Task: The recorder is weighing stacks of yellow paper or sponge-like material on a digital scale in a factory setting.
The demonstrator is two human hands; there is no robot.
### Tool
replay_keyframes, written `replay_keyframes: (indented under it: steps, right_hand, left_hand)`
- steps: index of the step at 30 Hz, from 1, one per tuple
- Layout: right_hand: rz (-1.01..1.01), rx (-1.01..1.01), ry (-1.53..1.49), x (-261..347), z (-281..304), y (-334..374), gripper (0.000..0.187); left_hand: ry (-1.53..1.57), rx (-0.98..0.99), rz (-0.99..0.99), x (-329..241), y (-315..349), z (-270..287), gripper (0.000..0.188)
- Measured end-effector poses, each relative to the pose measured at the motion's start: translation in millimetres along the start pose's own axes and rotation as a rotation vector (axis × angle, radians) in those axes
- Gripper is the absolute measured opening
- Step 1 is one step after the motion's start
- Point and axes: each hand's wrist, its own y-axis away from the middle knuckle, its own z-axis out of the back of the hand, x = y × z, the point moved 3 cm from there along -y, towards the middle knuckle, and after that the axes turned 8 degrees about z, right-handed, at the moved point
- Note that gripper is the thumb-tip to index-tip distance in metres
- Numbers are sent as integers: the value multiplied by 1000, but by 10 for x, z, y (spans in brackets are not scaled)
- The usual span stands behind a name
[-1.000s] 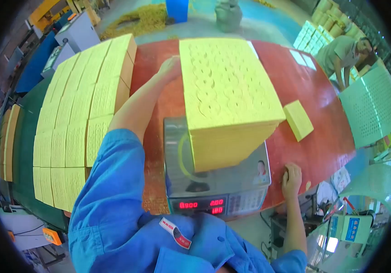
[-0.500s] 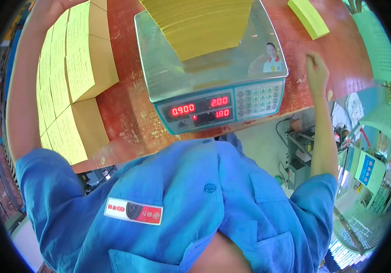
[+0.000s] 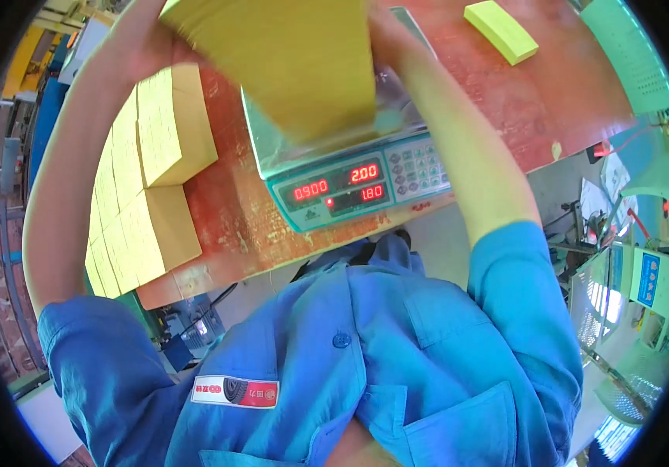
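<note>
A thick stack of yellow paper is held between my two hands, blurred by motion, over the left part of the digital scale. My left hand grips its left side, close to the rows of stacks on the table. At its opposite side, my right hand is closed on it, the fingers mostly hidden. The scale has a metal pan, lit red digits and a keypad. Part of the pan is covered from sight by the stack.
Several yellow-topped paper stacks stand in rows along the left of the worn red table. A small yellow block lies at the far right. A pale green perforated panel rises beyond the table's right edge.
My right hand has come in from the table's right side to the stack. The stack has shifted left over the scale, with both hands now on it.
</note>
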Motion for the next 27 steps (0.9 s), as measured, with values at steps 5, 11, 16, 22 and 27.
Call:
replay_keyframes:
  steps: [5,11,16,22,27]
  right_hand:
    - [573,-224,631,-378,403,571,42]
    - [-32,-210,1,-1149,373,1780,37]
    - [-218,-70,-681,-1335,318,1573,30]
    - [-93,-64,-446,-550,1047,1875,38]
    - [39,-46,-121,280,2710,1686,44]
  left_hand:
    - [425,161,192,223,177,88,44]
    - [41,-30,-215,390,-147,259,42]
    - [304,103,128,317,-86,-73,43]
    - [424,56,116,271,176,-761,47]
    - [167,-25,-350,-256,-448,-2071,53]
